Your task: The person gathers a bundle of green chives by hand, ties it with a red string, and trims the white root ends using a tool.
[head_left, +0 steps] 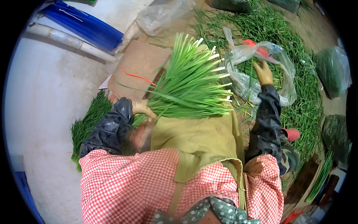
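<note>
A broad bunch of garlic chives (186, 86) lies fanned across my lap on an olive apron (194, 134), pale cut ends to the right. At its leafy left end, my left hand (143, 108) is closed round the leaves, the fingers partly hidden beneath them. My right hand (264, 74) reaches over a clear plastic bag (244, 84) at the right, its fingers apart over the greens (278, 76) in the bag. I see nothing held in it. Both hands look gloved in pale yellow.
Loose green stalks (304, 93) cover the floor at the right. Bagged bundles (332, 69) stand along the far right. A brown board (140, 69) with a red tie (136, 75) lies ahead left. Another green bundle (89, 123) rests beside the white wall (41, 112).
</note>
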`<state>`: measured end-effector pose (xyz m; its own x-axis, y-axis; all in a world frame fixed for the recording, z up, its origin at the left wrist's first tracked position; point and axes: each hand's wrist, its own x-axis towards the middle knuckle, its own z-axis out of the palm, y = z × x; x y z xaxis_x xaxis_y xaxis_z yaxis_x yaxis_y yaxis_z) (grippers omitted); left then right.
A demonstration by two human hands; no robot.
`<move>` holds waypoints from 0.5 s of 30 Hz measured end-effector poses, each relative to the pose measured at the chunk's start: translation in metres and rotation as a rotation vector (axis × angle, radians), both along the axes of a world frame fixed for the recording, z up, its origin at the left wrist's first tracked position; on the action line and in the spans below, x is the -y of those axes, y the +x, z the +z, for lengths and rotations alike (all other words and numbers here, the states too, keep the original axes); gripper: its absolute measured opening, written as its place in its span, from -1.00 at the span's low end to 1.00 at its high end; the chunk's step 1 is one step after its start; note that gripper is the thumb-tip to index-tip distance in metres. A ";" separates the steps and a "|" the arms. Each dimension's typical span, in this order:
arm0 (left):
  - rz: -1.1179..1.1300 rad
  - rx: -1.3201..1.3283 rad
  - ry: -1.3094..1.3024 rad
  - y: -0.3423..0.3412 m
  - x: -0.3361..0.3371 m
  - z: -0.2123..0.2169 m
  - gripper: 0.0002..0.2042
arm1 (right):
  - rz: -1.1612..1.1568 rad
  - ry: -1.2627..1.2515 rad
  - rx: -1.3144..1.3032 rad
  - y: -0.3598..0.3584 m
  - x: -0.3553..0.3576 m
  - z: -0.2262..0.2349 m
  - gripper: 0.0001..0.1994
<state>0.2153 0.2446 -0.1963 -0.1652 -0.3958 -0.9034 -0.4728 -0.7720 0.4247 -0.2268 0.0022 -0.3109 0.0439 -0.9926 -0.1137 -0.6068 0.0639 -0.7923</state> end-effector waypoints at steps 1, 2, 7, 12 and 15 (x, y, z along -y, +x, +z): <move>-0.039 -0.020 -0.071 0.002 0.000 -0.006 -0.72 | 0.091 0.114 0.351 0.024 -0.006 0.026 -0.36; -0.078 -0.028 -0.134 0.005 0.000 -0.006 -0.72 | 0.159 0.269 0.653 0.050 -0.013 0.051 -0.26; -0.335 0.155 -0.173 0.004 0.039 0.054 -0.79 | 0.457 0.335 0.863 0.111 -0.023 0.036 -0.65; -0.614 0.360 -0.230 -0.073 0.148 0.166 -0.89 | 0.057 0.705 1.370 0.083 -0.031 -0.113 -0.82; -0.797 0.577 -0.237 -0.153 0.175 0.222 -0.94 | -0.291 0.654 1.392 0.056 -0.089 -0.170 -0.71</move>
<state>0.0619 0.0699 0.0257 -0.0228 -0.5399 -0.8414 -0.9953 -0.0669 0.0699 -0.1709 0.0911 -0.4808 0.2997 -0.7817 -0.5470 0.6455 0.5883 -0.4871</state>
